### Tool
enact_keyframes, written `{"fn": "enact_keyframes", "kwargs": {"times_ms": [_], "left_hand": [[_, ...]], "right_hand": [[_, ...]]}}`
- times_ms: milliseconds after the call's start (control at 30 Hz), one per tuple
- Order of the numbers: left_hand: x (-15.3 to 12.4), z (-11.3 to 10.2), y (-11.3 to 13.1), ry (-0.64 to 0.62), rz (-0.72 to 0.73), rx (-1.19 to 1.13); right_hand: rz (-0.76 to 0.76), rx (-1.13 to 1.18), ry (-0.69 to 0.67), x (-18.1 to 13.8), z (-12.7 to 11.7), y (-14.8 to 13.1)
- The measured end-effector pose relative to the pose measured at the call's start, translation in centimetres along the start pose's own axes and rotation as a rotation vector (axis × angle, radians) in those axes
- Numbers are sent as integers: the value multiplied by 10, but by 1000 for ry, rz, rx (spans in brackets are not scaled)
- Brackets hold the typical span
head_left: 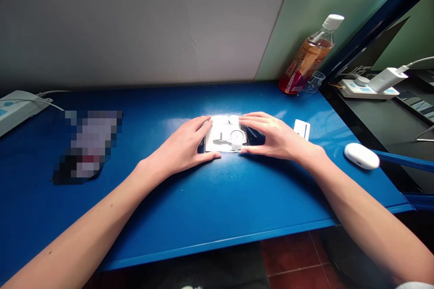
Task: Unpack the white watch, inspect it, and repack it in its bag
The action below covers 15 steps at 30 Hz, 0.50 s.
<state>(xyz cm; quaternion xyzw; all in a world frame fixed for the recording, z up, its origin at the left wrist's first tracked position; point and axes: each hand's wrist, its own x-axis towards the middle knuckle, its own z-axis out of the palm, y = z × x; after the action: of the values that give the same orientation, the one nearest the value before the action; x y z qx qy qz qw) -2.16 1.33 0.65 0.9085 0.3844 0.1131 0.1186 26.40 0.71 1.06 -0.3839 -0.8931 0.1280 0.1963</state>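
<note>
A small, shallow white tray [222, 144] lies on the blue desk between my hands. In it are a round white piece that looks like a coil [236, 137] and a small grey-white part [220, 136]; glare hides their details. My left hand [188, 142] grips the left end, fingertips at the far edge and thumb at the near one. The right end is held the same way by my right hand [269, 135], its fingertips beside a small white disc [233, 119] at the tray's far edge.
A white card [301, 129] and a white earbud case [361, 156] lie to the right. Behind them stand a drink bottle [307, 61] and a clear cup [315, 82]. A blurred-out phone-like object [91, 144] and a power strip [22, 108] are left; another power strip [369, 90] sits far right.
</note>
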Motion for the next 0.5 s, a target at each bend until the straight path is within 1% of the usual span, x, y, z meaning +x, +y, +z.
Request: {"fn": "enact_keyframes", "kwargs": {"times_ms": [200,300,400,500], "left_hand": [[0,2,0,43,60,-58],[0,3,-1,43,73,-65],[1,2,-1,34,80,-60],[1,0,-2,37,63,-68]], "right_hand": [[33,23,-29,0,-1,-2],[55,33,-51,0,-1,-3],[65,15,-66,0,-2,-4],[51,-21,-46,1,-5,-3]]}}
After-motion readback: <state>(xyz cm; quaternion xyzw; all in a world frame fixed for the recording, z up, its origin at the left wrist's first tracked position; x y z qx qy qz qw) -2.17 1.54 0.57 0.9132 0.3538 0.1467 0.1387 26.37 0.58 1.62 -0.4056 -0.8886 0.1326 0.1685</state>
